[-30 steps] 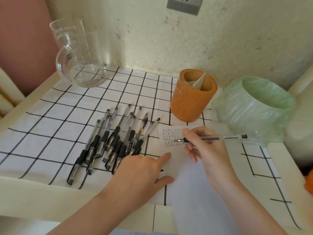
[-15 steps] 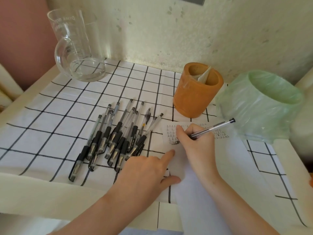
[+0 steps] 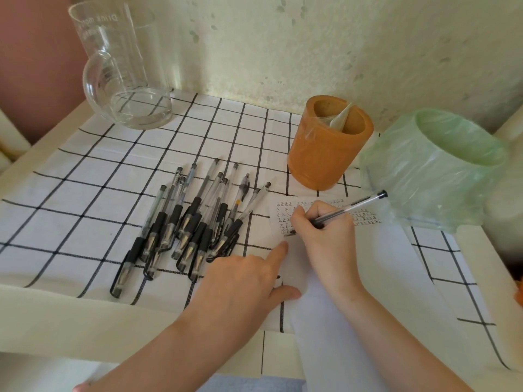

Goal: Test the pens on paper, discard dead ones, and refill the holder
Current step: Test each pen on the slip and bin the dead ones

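Pen testing is in hand — a pen (image 3: 357,205) is pinched in the right hand (image 3: 325,240), the paper (image 3: 368,264) pinned under the spread left hand (image 3: 243,281) — next, ink flow must be judged.

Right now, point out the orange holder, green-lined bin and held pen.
orange holder (image 3: 322,159): head view, front wall.
green-lined bin (image 3: 424,179): head view, side wall.
held pen (image 3: 359,204): head view, clear barrel.
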`<state>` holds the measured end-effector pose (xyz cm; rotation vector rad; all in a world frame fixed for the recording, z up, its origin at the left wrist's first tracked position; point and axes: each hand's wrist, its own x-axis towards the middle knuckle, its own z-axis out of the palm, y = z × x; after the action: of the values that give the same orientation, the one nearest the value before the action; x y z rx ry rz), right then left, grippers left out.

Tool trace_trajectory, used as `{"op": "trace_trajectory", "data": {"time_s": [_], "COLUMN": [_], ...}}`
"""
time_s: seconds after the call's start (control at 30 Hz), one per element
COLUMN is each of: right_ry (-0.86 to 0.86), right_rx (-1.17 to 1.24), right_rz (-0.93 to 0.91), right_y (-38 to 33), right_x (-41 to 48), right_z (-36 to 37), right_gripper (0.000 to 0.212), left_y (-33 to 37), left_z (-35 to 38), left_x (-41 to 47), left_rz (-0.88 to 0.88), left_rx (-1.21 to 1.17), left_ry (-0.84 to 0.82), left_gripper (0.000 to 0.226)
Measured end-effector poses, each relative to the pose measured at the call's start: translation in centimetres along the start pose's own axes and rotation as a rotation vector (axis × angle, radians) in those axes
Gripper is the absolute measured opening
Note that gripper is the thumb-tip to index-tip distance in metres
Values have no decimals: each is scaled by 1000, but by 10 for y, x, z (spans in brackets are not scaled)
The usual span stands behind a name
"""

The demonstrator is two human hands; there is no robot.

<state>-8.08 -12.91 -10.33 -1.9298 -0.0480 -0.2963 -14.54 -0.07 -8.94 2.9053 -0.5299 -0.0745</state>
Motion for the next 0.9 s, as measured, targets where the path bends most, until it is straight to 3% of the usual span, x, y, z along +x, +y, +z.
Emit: {"op": "trace_trajectory", "data": {"time_s": [0.9], "right_ry": [-21], "right_rx": [-4], "right_rz": [-13], "right_y": [-2], "right_x": [-1], "right_z": [0], "right_gripper": [45], "left_y": [0], "left_z": [1], "left_x": [0], "left_rz": [-5], "left_rx": [-34], "left_ry": [14], "left_gripper": [66]}}
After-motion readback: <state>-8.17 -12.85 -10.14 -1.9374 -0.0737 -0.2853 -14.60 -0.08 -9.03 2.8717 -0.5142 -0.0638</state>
